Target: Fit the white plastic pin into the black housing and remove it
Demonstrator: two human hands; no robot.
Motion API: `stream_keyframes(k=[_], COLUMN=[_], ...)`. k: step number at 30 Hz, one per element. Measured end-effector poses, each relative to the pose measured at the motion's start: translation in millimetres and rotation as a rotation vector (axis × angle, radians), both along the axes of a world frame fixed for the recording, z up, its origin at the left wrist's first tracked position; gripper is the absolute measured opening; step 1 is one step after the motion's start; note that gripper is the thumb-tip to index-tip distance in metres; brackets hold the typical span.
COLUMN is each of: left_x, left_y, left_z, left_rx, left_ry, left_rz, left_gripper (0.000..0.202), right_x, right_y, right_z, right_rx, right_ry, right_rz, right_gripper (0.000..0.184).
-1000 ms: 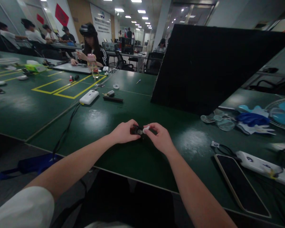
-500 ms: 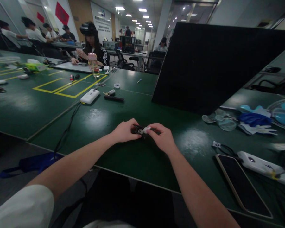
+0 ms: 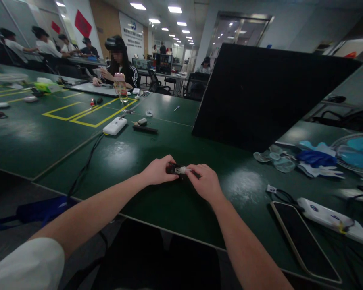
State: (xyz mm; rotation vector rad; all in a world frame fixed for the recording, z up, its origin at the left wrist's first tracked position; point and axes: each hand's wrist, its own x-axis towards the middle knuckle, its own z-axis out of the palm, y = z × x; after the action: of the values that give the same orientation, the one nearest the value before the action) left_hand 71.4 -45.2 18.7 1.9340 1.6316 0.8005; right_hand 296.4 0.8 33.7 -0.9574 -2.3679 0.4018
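My left hand (image 3: pixel 159 170) is closed around a small dark part (image 3: pixel 172 168) that has a pale round, ring-like piece on it. Its thumb and fingers grip the part from the left, just above the green table. Between the fingertips of my right hand (image 3: pixel 205 179) is a small whitish piece (image 3: pixel 183 170). It sits right beside the round piece, at the right side of the dark part; whether the two touch I cannot tell. The whitish piece is too small to name exactly.
Beyond my hands lie a dark bar (image 3: pixel 145 129), a white power bank (image 3: pixel 115 126) with a cable and a tape roll (image 3: pixel 149 113). A large black panel (image 3: pixel 269 96) stands tilted behind. Rightward are a phone (image 3: pixel 305 241), fan blades (image 3: pixel 278 158) and gloves (image 3: pixel 317 161). A person sits across the table.
The whitish piece has turned in my right fingers and now lies more sideways against the dark part. My left hand keeps its grip. The camera view has tilted slightly upward.
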Motion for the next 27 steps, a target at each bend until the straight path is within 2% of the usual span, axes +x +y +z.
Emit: stream_keyframes(k=[4, 10, 16, 18, 20, 22, 27], left_x=[3.0, 4.4, 6.4, 7.2, 7.2, 6.7, 4.2], left_y=[-0.5, -1.4, -1.1, -0.7, -0.5, -0.9, -3.3], left_z=[2.1, 5.7, 3.5, 2.5, 1.9, 2.1, 6.5], left_rx=[0.027, 0.007, 0.034, 0.037, 0.023, -0.001, -0.039], left_ry=[0.044, 0.03, 0.036, 0.044, 0.044, 0.038, 0.023], left_rz=[-0.003, -0.004, -0.02, -0.015, -0.015, -0.016, -0.027], left_gripper=[0.044, 0.044, 0.042, 0.043, 0.044, 0.044, 0.046], right_x=[-5.4, 1.4, -1.3, -3.2, -3.1, 0.0, 20.6], right_y=[-5.6, -4.8, -3.8, -3.5, -0.9, 5.6, 34.9], right_z=[5.6, 12.5, 10.3, 7.6, 4.5, 1.7, -4.2], right_rx=[-0.026, -0.025, -0.033, -0.08, -0.2, -0.36, -0.918], right_ry=[-0.035, -0.066, -0.144, -0.115, -0.012, 0.2, 1.007], right_rz=[0.006, -0.019, -0.014, -0.036, -0.069, -0.127, -0.342], right_gripper=[0.017, 0.019, 0.018, 0.018, 0.022, 0.034, 0.073])
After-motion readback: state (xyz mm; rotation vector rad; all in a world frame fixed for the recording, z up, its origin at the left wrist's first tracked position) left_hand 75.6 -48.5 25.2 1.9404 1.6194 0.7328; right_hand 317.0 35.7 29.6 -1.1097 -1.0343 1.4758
